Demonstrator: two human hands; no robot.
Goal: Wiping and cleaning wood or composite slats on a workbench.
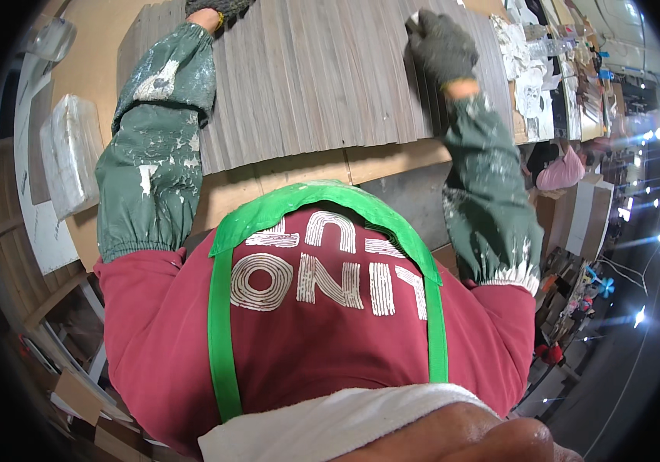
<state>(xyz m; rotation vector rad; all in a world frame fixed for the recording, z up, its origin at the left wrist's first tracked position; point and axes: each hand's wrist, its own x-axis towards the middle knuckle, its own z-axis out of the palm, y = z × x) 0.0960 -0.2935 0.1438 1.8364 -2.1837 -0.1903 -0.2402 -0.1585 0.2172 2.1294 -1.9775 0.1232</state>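
Long, thin grey wood-grain strips (307, 85) lie packed side by side across the table, their near ends forming a slightly uneven line. My left hand (222, 6), in a dark knit glove, is over the far left part of the strips. The top edge of the picture cuts it off, so its fingers are hidden. My right hand (444, 50), in a dark grey glove, is over the strips toward the right. Its fingers are curled closed, with a small pale bit showing at the tips that I cannot make out. Green paint-spotted sleeve covers are on both forearms.
A clear plastic-wrapped block (72, 158) stands on the table (230, 196) at the left. Crumpled white paper (530, 85) and a clear bottle (549, 48) lie beyond the strips' right end. A pink bag (562, 169) and a box (588, 215) are further right.
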